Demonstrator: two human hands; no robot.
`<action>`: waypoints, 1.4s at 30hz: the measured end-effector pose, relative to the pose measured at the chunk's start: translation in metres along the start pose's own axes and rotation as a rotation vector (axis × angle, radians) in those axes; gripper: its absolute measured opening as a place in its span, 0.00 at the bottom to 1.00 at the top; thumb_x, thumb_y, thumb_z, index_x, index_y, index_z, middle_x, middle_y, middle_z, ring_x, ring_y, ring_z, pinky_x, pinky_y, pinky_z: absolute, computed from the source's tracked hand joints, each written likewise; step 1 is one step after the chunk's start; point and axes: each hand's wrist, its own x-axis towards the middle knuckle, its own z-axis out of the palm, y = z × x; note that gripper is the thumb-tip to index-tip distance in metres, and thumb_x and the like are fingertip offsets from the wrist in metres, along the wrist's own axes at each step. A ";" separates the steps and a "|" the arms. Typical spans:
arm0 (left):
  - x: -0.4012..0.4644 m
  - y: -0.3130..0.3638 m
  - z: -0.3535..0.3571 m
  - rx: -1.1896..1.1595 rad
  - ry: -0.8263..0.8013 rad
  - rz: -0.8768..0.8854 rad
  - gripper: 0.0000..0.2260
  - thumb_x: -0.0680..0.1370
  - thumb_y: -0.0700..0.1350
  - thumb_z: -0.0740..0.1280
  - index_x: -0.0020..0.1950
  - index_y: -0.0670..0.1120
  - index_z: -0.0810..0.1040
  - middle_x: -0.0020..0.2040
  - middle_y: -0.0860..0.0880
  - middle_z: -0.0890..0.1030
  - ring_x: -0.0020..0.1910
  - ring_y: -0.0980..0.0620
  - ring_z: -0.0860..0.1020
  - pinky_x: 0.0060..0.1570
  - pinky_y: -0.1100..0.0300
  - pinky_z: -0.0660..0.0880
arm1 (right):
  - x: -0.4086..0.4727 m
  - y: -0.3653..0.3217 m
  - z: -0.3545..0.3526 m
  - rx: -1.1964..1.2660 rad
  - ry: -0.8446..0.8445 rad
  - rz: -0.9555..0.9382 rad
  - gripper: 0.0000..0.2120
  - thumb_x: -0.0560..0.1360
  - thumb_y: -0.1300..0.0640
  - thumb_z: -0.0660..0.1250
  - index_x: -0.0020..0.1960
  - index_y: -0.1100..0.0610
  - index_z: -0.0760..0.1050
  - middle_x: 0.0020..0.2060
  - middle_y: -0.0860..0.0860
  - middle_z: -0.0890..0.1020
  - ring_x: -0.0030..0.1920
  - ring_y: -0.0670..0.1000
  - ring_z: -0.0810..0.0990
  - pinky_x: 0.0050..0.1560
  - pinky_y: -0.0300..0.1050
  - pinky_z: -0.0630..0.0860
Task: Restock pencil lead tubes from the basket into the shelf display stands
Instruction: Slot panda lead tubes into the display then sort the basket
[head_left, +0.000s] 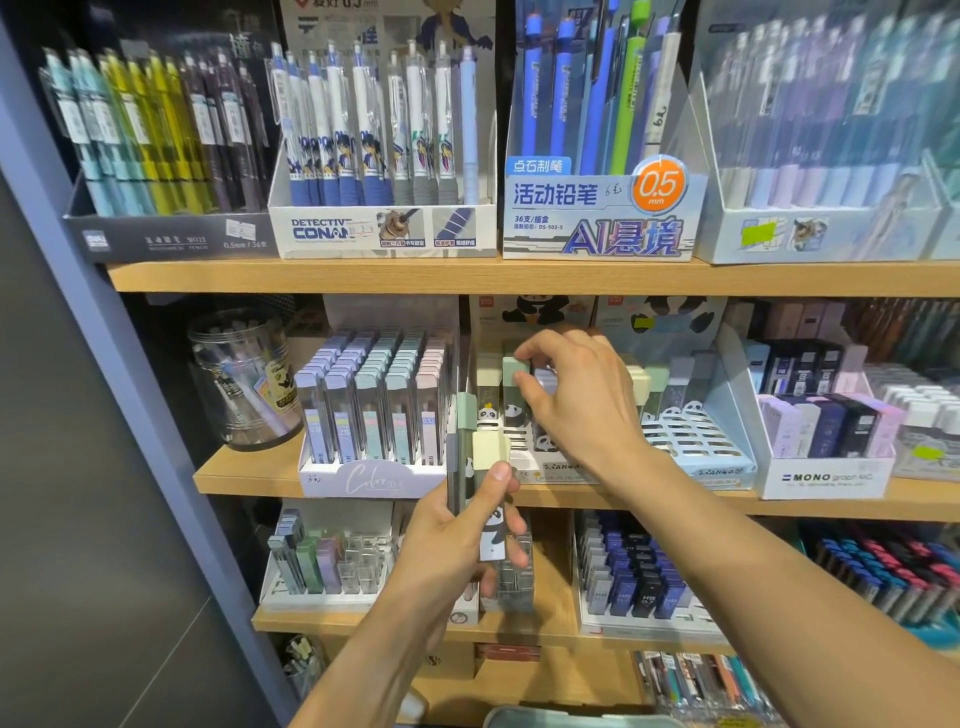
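Fingertips (521, 355) of our right hand (576, 400) pinch the mint-green cap of one panda lead tube (514, 387), thumb below and forefinger on top, so the fingers are closed on it and not spread. This tube stands upright in the panda display stand (524, 460) on the middle shelf (831, 501), with its long axis vertical and its lower part already between the slots, as far as we can see; the palm hides the slots to the right of it.

Our left hand (462, 540) is lower and nearer to us, in front of the shelf edge. It grips a small bundle of spare lead tubes (480, 467), cream and green caps pointing up, the thumb pressed across the front of them. These tubes are also upright, a little tilted.

We judge that the step in hand is seating the green tube in its slot. The relation that matters is simple: the stand lies up and to the right from the bundle, and the right hand is the nearer one to it. The next tube should therefore pass from left hand to right and go straight down along its own axis. A second panda stand (696, 441) just beside shows many open slots.

At the bottom edge we see a grey-green rim (571, 718), maybe the basket, but we cannot tell.
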 end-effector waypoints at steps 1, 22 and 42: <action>-0.001 0.000 0.000 -0.001 0.002 -0.001 0.22 0.77 0.63 0.69 0.56 0.46 0.82 0.40 0.44 0.83 0.34 0.45 0.81 0.29 0.55 0.66 | 0.000 0.000 -0.001 -0.001 -0.005 0.001 0.10 0.77 0.52 0.72 0.58 0.50 0.81 0.48 0.49 0.83 0.51 0.55 0.78 0.52 0.50 0.74; -0.009 0.009 0.000 -0.003 -0.045 -0.014 0.19 0.79 0.59 0.69 0.57 0.44 0.81 0.39 0.45 0.83 0.34 0.48 0.81 0.24 0.60 0.69 | -0.029 -0.026 -0.026 0.299 -0.010 0.005 0.09 0.77 0.54 0.72 0.57 0.48 0.82 0.45 0.41 0.83 0.46 0.42 0.79 0.45 0.37 0.74; -0.005 -0.002 0.002 0.062 -0.058 -0.031 0.19 0.80 0.58 0.69 0.55 0.41 0.80 0.36 0.45 0.79 0.28 0.50 0.74 0.21 0.61 0.64 | -0.010 -0.013 -0.033 0.627 0.111 0.108 0.08 0.78 0.62 0.72 0.56 0.53 0.82 0.45 0.45 0.83 0.45 0.46 0.83 0.47 0.40 0.83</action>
